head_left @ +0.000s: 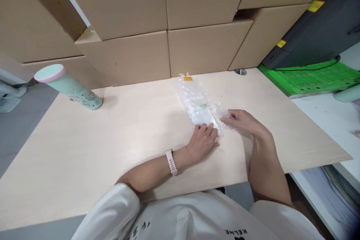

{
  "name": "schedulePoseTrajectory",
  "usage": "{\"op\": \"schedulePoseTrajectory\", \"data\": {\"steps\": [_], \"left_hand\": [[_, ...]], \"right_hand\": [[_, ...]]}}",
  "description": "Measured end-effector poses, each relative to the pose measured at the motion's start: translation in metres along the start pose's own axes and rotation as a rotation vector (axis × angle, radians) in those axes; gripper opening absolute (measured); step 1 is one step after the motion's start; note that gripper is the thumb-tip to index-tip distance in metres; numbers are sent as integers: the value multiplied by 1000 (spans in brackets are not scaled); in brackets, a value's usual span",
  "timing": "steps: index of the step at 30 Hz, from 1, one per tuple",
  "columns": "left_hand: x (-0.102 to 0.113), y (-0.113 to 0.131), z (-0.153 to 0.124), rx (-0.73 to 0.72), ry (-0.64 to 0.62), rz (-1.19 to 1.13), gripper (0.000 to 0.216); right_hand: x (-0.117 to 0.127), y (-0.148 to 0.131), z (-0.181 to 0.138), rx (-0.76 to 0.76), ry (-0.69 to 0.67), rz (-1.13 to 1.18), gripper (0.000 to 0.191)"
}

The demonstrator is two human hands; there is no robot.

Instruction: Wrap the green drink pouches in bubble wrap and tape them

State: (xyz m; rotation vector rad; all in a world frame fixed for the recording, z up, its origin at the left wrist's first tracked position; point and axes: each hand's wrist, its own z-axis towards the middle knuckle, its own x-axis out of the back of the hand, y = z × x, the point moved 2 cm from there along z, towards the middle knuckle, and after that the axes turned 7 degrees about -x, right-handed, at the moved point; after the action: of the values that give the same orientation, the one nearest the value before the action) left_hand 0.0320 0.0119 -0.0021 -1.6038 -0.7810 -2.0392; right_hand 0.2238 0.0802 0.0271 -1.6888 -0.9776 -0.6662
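Cardboard boxes [132,0] fill the top of the frame. Centre, on the pale tabletop [126,135], lies a bubble-wrapped packet [194,101]; the left hand [203,142] rests on its near end, fingers curled, grip unclear; the right hand [240,121] pinches loose bubble wrap [217,109]. Tugging hard could tear it.
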Motion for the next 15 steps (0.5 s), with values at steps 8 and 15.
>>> {"op": "schedulePoseTrajectory", "data": {"steps": [8, 15], "left_hand": [[5, -9, -2, 86, 105, -210, 100], [3, -7, -3, 82, 100, -117, 42]], "right_hand": [[-8, -26, -12, 357, -479, 338, 37], [-7, -5, 1, 168, -310, 544, 49]]}}
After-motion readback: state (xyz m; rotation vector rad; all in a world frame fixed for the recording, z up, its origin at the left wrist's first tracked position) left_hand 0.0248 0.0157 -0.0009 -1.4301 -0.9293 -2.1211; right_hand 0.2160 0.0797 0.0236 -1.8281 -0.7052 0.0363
